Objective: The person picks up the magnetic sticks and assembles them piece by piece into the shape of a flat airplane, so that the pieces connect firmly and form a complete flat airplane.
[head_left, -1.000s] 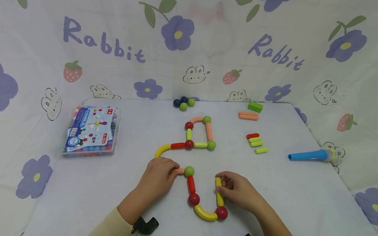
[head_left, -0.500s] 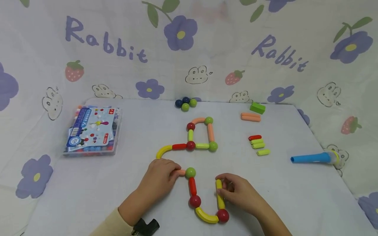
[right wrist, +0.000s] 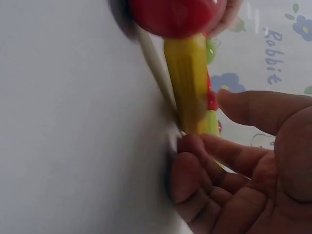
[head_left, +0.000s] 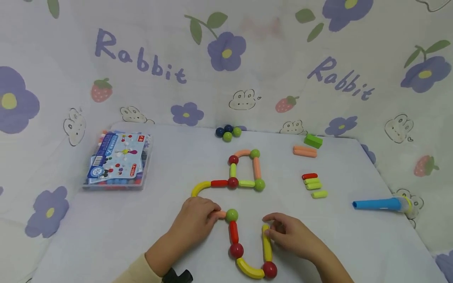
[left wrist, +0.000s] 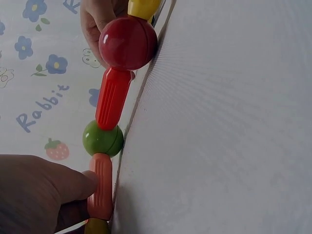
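Note:
My left hand [head_left: 194, 218] pinches a salmon-coloured magnetic rod [left wrist: 101, 187] between thumb and fingers. One end of that rod meets a green ball [head_left: 231, 215]; a yellow piece shows at its other end. From the green ball a red rod [head_left: 234, 232], a red ball [head_left: 236, 250], a curved yellow rod [head_left: 250, 269] and another red ball [head_left: 270, 270] run on in a chain. A straight yellow rod [head_left: 267, 243] stretches away from this last ball. Beside its free end is my right hand [head_left: 295, 237], its thumb and fingers spread apart around the rod.
Farther back lies a joined loop of rods and balls, with a red ball [head_left: 232, 182] at one corner. Loose balls [head_left: 227, 136], salmon rods [head_left: 305, 151], short green rods [head_left: 319, 194] and a green block [head_left: 313, 140] are behind. A plastic box [head_left: 148, 173] stands left, a blue microphone-shaped toy [head_left: 376, 204] right.
My right fingers have loosened from the straight yellow rod and moved apart from it. My left hand keeps its pinch. The whole head view has shifted, with everything lower in it.

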